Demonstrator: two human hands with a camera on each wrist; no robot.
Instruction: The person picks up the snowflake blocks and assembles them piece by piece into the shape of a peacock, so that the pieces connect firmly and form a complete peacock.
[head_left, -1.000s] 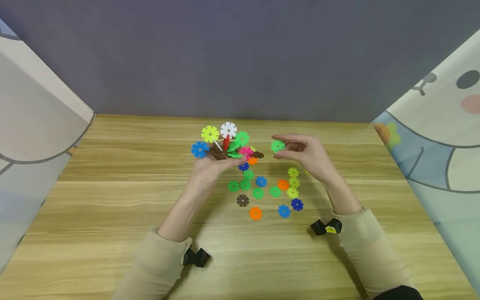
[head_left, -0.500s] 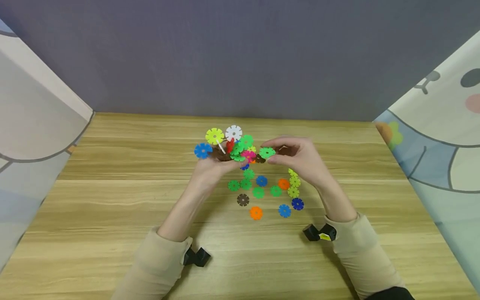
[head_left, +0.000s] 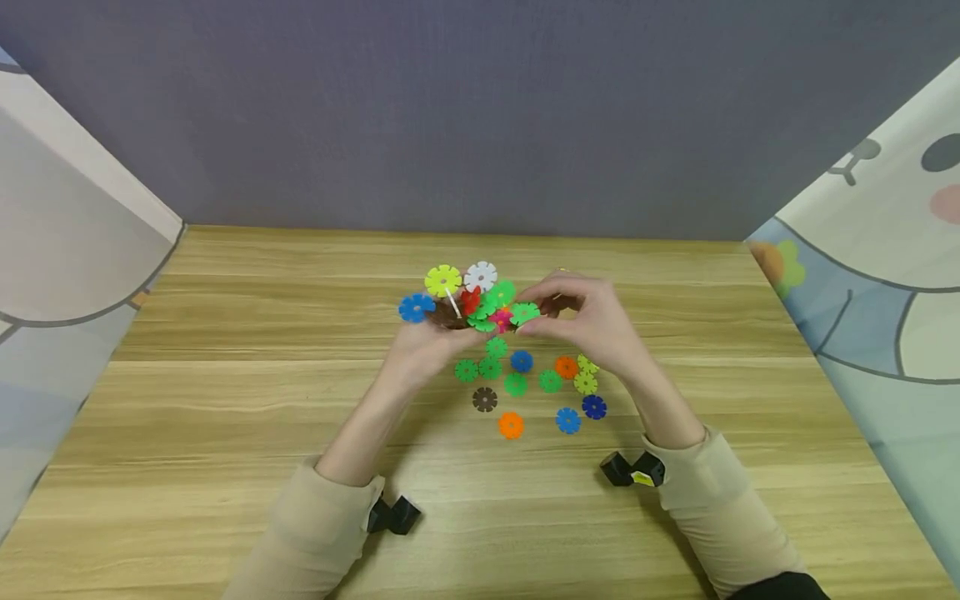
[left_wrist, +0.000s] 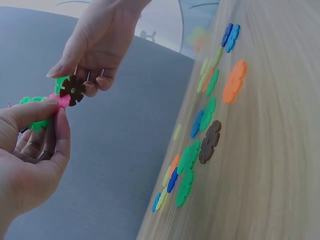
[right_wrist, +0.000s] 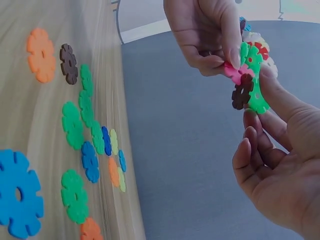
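My left hand (head_left: 423, 350) grips a cluster of interlocking snowflake discs above the table, its thumb and fingers pinching near a pink disc (right_wrist: 234, 73). In the head view a blue disc (head_left: 416, 307), a yellow disc (head_left: 442, 280) and a white disc (head_left: 480, 277) fan out at the cluster's left and top. A red disc (head_left: 470, 301) and several green ones sit further right. Between thumb and fingertips my right hand (head_left: 596, 321) pinches a green disc (head_left: 524, 313) at the cluster's right end. A brown disc (right_wrist: 242, 92) stands against that green disc and the pink one.
Several loose discs lie on the wooden table (head_left: 247, 400) below the hands, among them an orange disc (head_left: 512, 425), a brown disc (head_left: 485, 399) and a blue disc (head_left: 567, 420). A grey panel (head_left: 465, 117) rises behind the table, with printed panels at both sides.
My right hand has moved left, bringing the green disc from apart to the cluster's right end. My left hand and the cluster have shifted slightly right and toward me.
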